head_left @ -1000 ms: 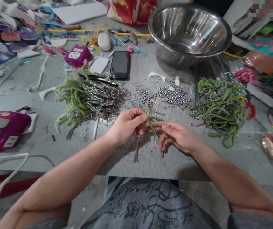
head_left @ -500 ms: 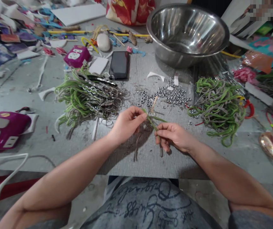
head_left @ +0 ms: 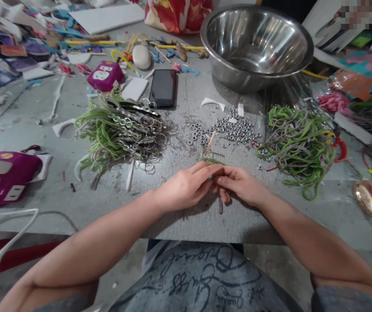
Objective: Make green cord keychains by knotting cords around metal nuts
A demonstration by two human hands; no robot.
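Observation:
Over the front middle of the table, my left hand (head_left: 186, 186) reaches across to the fingertips of my right hand (head_left: 241, 184). The right hand is closed, thumb against finger, on a green and grey cord (head_left: 217, 161). My left hand's fingers are drawn together at the same cord and cover most of it. A grey cord end hangs below the right hand. Just beyond the fingers stands a thin wooden stick (head_left: 211, 139) with a ring at its foot. Loose metal nuts (head_left: 238, 130) lie scattered behind it.
Left lies a bundle of green and grey cords (head_left: 104, 130) strung with nuts and rings; right, a heap of loose cords (head_left: 299, 147). A phone (head_left: 163, 88), steel bowl (head_left: 254, 80) and purple power sockets (head_left: 105, 76) stand behind. Scraps cover the far left.
My left hand has moved right and down from the cord's upper end to meet my right hand, now covering much of the cord. The right hand has barely moved.

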